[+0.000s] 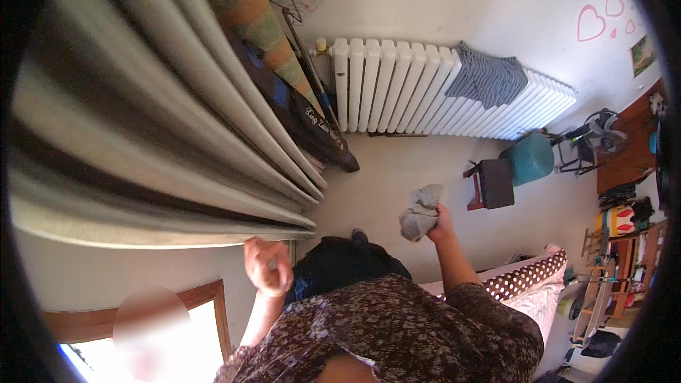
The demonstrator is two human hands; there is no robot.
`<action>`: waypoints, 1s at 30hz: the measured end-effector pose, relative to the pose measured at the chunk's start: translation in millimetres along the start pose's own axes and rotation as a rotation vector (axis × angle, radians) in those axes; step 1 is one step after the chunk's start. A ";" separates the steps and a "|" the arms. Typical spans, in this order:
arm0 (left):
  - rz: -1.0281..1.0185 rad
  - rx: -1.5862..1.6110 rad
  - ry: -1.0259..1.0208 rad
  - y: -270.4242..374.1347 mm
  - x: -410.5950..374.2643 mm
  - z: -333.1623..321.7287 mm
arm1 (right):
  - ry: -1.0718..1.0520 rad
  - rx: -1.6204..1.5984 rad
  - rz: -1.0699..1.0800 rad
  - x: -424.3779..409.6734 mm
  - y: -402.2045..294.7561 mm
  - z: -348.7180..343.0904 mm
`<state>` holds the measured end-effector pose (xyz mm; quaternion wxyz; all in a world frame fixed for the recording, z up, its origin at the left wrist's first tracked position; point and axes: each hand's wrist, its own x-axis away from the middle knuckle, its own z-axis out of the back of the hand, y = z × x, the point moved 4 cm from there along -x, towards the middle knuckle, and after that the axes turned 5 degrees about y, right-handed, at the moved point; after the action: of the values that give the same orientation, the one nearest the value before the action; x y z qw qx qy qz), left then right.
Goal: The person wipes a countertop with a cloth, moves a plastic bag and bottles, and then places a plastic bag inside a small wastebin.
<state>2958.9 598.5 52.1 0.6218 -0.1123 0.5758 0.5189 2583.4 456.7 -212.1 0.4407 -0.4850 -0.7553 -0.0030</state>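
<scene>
My right hand (442,224) is closed around a crumpled grey cloth (420,214), held out over the pale floor. On the other side, my left hand (268,267) is blurred, with its fingers curled, at the edge of a long grey curtain (175,117). Whether those fingers pinch the curtain's edge or only brush it cannot be told. The curtain hangs in deep folds across the left of the view.
Behind the curtain, a dark fabric bag (314,122) with writing leans by a white radiator (393,85). A striped garment (489,74) drapes over the radiator. A dark-topped stool (495,183), a teal stool (529,158) and a bed (526,298) stand to the right.
</scene>
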 end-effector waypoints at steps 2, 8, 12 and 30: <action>-0.018 0.066 -0.092 1.9 -16.3 -43.3 | 0.106 -0.078 0.026 7.8 -20.5 35.2; 0.048 0.214 -0.326 5.0 -39.4 -146.2 | 0.333 -0.292 0.074 50.6 -41.7 143.8; 0.183 0.357 -0.640 9.9 -33.0 -214.4 | 0.514 -0.442 0.123 95.3 -27.1 192.3; -0.057 -0.122 -1.775 -64.9 12.8 -437.2 | 0.892 -0.730 0.212 125.5 -69.2 209.9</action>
<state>2744.6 254.5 -124.6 0.8443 0.2840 -0.1498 0.4290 2375.6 602.3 -227.2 0.5183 -0.6302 -0.3943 -0.4228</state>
